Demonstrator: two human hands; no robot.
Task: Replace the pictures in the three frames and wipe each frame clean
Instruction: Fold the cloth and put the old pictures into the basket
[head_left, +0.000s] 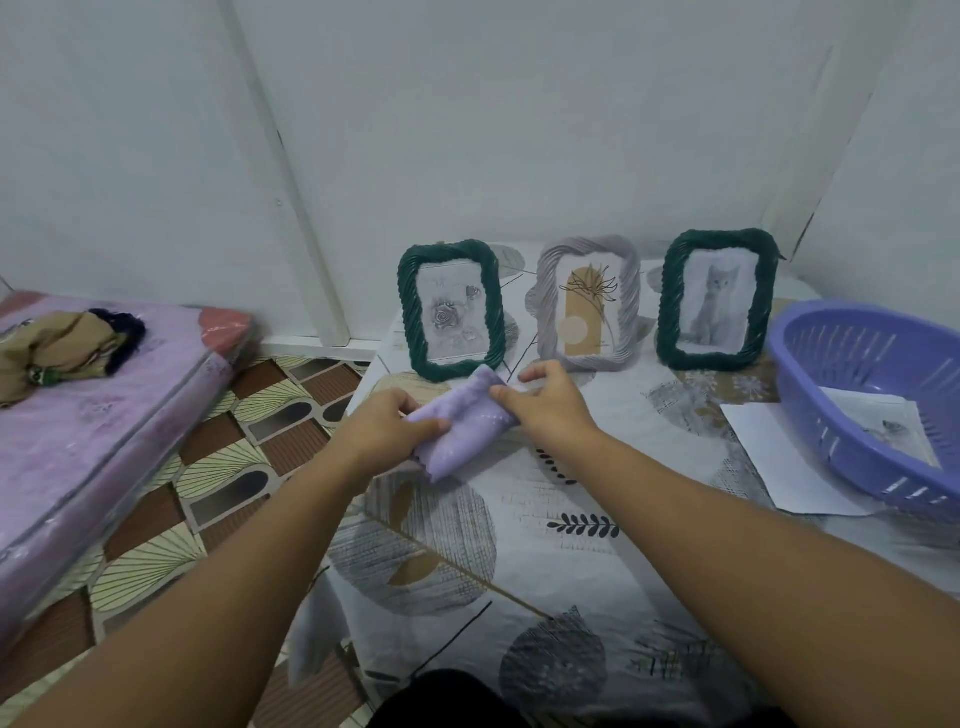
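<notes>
A white-walled corner with a low table under a leaf-print cover lies before you. Your left hand and right hand both curl their fingers round a folded lilac cloth, held just in front of the left green frame. The grey frame and right green frame stand upright beside it. A purple basket holding paper sits at your right

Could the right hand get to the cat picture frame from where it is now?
Probably yes: the right hand only pinches the lilac cloth, and nothing stands between it and the cat frame on the table.
</notes>
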